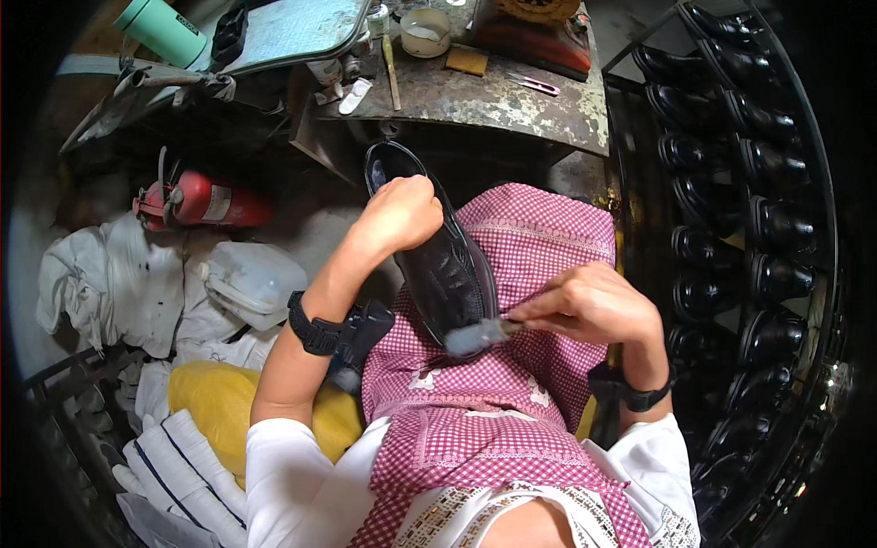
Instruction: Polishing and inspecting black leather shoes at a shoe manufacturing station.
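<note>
A black leather shoe (448,283) lies across my lap on the pink checked apron (548,224), its opening toward the bench and its toe toward me. My left hand (402,212) is closed on the rim of the shoe's opening, with its fingertips partly hidden. Between the fingers of my right hand (580,301) is a small tool with a pale grey, blurred end (477,337). That end touches the toe of the shoe; whether it is a brush or a cloth-wrapped stick I cannot tell.
A worn workbench (457,100) ahead carries a bowl (425,33), a wooden-handled tool (392,73), a yellowish pad (467,61) and thread snips (534,85). Racks of black shoes (776,219) stand right. A red extinguisher (215,198), plastic container (256,281) and yellow sack (215,402) lie left.
</note>
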{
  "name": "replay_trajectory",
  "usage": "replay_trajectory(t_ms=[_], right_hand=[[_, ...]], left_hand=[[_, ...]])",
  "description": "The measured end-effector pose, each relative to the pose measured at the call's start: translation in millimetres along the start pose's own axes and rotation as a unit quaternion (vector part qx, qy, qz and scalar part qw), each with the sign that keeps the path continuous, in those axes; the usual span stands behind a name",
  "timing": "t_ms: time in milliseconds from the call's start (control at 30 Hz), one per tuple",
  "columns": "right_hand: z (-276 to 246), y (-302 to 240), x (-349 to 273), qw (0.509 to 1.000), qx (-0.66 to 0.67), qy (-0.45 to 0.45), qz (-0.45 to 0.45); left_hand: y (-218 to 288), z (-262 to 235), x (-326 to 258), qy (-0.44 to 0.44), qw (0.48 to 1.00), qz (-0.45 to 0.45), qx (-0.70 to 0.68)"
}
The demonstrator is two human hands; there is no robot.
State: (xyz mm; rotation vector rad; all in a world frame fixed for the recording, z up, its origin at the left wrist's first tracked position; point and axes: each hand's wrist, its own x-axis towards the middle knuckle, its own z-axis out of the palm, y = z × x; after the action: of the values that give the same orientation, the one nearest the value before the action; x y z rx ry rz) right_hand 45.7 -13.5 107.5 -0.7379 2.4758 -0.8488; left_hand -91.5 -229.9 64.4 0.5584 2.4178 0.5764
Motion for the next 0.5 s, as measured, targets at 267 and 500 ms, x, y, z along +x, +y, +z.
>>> replay_trajectory(t_ms=[267,500], right_hand=[[-1,-3,5,0.991,-0.074,0.095,0.051],[14,-6,6,0.994,-0.048,0.102,-0.014]], left_hand=[[8,2,3,0.025,0.999,0.038,0.030],[8,0,7,0.010,0.999,0.026,0.032]])
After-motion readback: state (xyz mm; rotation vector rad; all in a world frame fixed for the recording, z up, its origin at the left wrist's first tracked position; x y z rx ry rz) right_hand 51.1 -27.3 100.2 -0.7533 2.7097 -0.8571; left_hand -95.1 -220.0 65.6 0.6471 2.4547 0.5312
